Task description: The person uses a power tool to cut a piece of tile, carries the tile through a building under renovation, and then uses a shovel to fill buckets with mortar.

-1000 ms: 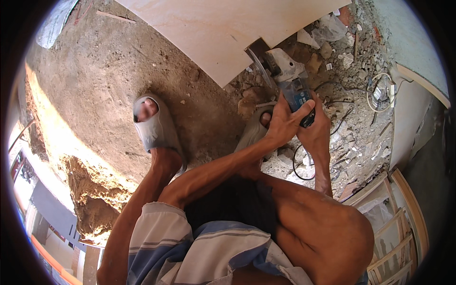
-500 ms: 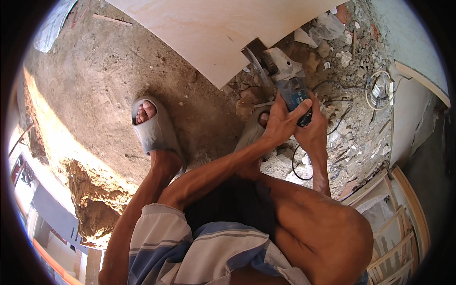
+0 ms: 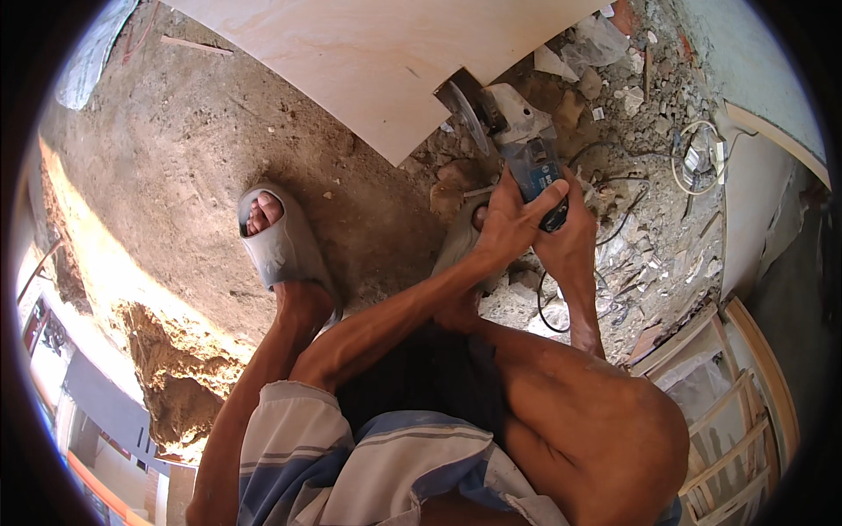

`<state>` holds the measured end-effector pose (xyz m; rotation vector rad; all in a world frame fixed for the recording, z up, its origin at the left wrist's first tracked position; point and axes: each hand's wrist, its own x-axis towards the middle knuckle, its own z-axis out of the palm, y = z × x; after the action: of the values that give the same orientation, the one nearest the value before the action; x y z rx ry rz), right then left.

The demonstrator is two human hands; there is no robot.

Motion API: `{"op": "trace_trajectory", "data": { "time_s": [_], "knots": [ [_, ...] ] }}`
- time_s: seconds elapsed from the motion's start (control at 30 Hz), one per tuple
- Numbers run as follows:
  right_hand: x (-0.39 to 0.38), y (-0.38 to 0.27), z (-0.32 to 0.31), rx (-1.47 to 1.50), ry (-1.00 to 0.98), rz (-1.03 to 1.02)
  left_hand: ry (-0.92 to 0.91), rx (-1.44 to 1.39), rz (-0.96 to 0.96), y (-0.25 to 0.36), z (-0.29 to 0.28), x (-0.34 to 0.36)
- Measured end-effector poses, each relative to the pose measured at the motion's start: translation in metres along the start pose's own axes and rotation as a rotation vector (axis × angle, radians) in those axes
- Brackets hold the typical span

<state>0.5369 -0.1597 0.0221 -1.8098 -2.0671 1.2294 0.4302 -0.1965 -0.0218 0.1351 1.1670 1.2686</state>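
Observation:
Both my hands are closed around the body of an angle grinder (image 3: 538, 167) with a blue casing and a dusty grey head. My left hand (image 3: 511, 215) wraps its near side, thumb laid across the top. On the other side my right hand (image 3: 568, 230) grips the rear of the body, its fingers partly hidden beneath. The grinder's disc (image 3: 472, 118), under a dark guard, stands at the right edge of a large beige tile (image 3: 351, 61), close to its near corner. Whether the disc touches the tile I cannot tell.
Broken rubble (image 3: 636, 237) covers the ground on the right, with a black cable (image 3: 627, 151) running across it to a pale coiled cord (image 3: 680, 180). A wooden frame (image 3: 732, 421) stands at the lower right. My grey slipper (image 3: 285, 237) rests on bare dirt.
The whole view has shifted slightly, so the tile, grinder and hands appear a little farther left. My grip on the grinder is the same.

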Motion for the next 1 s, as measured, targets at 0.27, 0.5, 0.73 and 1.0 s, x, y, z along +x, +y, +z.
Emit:
{"op": "trace_trajectory", "data": {
  "time_s": [0.27, 0.5, 0.73, 1.0],
  "knots": [
    [-0.004, -0.007, 0.005, 0.037, -0.018, 0.024, 0.015, 0.152, -0.056, -0.005, -0.013, 0.000],
    [-0.007, -0.006, 0.008, 0.038, -0.001, 0.054, -0.006, 0.204, -0.043, -0.008, -0.016, 0.000],
    [-0.007, -0.004, 0.009, 0.034, 0.025, 0.034, -0.033, 0.184, -0.024, -0.004, -0.016, 0.002],
    [-0.015, -0.011, 0.019, 0.043, 0.046, 0.056, -0.045, 0.116, -0.076, 0.005, -0.023, -0.004]
  ]
}}
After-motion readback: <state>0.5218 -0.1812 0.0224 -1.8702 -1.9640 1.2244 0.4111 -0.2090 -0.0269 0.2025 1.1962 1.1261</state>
